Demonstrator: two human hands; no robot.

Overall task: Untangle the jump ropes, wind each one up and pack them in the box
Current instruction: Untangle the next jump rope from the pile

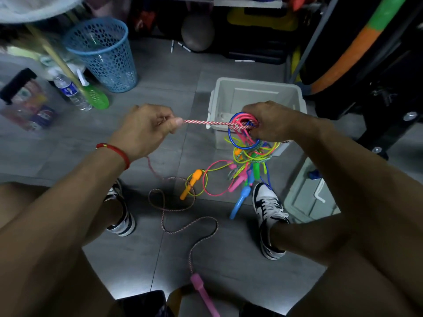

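My left hand (146, 126) pinches a red-and-white braided jump rope (203, 122) and holds it taut toward my right hand (272, 121). That right hand grips a knotted bundle of jump ropes (246, 143) in pink, blue, yellow and green, held up in front of the white box (256, 97). Handles in green, pink and blue dangle below the bundle. The braided rope's slack snakes over the floor to a pink handle (202, 291) near my knees. An orange handle (191, 184) lies inside yellow and pink loops on the floor.
A blue mesh basket (103, 53) stands at the back left beside a water bottle (72, 92) and a green brush. The box's lid (309, 195) lies on the floor at the right. My two shoes frame the ropes. Dark shelving and a ball fill the back.
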